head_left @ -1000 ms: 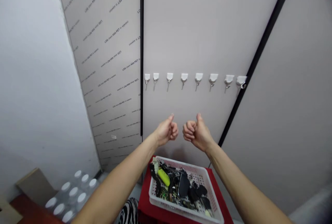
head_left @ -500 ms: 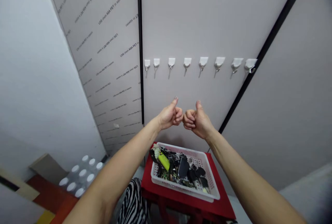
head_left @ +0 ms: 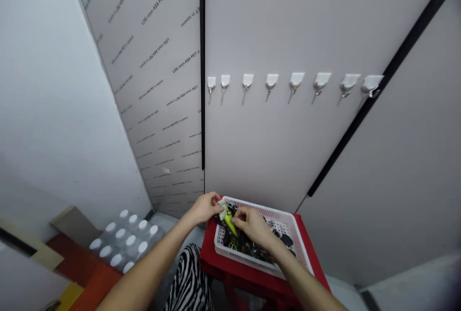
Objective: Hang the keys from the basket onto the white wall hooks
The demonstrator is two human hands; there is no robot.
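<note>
A white plastic basket [head_left: 279, 214] holds a pile of keys, dark key fobs and small trinkets. At its far left corner my left hand [head_left: 208, 206] reaches in, fingers curled at a pale green, bumpy trinket [head_left: 223, 209]. Just below that trinket lies a bright yellow-green, elongated piece [head_left: 230, 223], perhaps a keychain. My right hand [head_left: 254, 227] is over the pile, thumb and fingers pinched together close to the yellow-green piece's right side. Whether anything sits in that pinch is hidden. Black fobs [head_left: 287, 240] show to the right of my right hand.
Under the basket is a red-covered stool or small table [head_left: 313, 258]. A row of several white hooks [head_left: 272, 80] is fixed to the grey panel above. Capped bottles [head_left: 126, 241] stand on the floor at left. My zebra-patterned clothing [head_left: 189, 277] shows below.
Both hands were raised in front of the panel, fists together with thumbs up. They have dropped down into the basket, one to each side of the yellow-green piece. The view has shifted slightly.
</note>
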